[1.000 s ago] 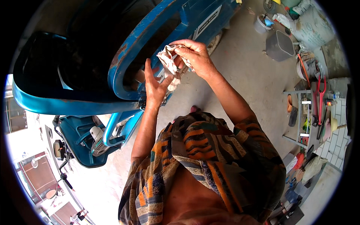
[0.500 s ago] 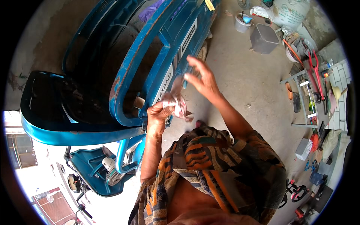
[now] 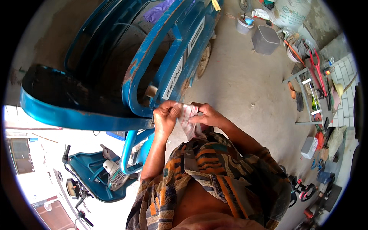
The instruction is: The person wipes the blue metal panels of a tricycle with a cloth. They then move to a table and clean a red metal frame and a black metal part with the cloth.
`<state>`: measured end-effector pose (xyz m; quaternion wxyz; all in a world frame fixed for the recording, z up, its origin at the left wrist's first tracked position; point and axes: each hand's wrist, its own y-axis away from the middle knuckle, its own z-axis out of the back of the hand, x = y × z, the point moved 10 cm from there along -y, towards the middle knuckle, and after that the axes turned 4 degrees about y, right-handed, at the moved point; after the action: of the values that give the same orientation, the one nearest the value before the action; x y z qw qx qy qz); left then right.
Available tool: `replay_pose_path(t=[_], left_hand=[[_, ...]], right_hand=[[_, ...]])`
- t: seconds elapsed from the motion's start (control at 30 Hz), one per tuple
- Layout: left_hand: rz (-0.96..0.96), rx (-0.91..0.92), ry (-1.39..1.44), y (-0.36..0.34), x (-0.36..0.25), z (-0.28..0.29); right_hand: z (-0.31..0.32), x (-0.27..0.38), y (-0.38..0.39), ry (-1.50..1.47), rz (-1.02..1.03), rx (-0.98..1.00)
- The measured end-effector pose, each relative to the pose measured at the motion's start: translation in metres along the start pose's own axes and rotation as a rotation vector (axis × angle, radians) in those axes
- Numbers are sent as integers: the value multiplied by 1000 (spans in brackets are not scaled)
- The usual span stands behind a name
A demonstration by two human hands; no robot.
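Observation:
A pale cloth (image 3: 188, 119) with pinkish-red markings hangs stretched between my two hands in front of my body. My left hand (image 3: 166, 117) pinches its left upper edge between thumb and fingers. Gripping the right side of the cloth, my right hand (image 3: 207, 116) has its fingers folded over the edge. Just beyond my left hand is the side of a blue cargo tricycle (image 3: 132, 82), its paint worn to rust along the rail. The cloth's lower end hangs down close to my patterned shirt (image 3: 214, 165).
The tricycle's front, with a fan (image 3: 112, 170) and handlebars, lies at lower left. A metal rack (image 3: 306, 90) with tools stands at right. Farther off on the concrete floor are a grey bin (image 3: 266, 40), a bucket (image 3: 243, 27) and a large white sack (image 3: 292, 14).
My right hand has come down and left from its raised, spread pose and taken hold of the cloth. The cloth was bunched in my left hand; now it is spread out between both.

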<state>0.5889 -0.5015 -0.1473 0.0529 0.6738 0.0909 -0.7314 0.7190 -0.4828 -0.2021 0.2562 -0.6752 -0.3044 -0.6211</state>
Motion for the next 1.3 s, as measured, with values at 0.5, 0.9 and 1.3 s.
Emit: replay_pose_path(t=[0.5, 0.9, 1.3], left_hand=[[126, -469, 1074, 125, 46, 100], [237, -943, 1003, 188, 91, 97], [-5, -1011, 1221, 166, 77, 74]], right_hand=[[-129, -6, -23, -141, -197, 307], [-188, -31, -25, -191, -382, 640], [-143, -35, -19, -574, -531, 573]])
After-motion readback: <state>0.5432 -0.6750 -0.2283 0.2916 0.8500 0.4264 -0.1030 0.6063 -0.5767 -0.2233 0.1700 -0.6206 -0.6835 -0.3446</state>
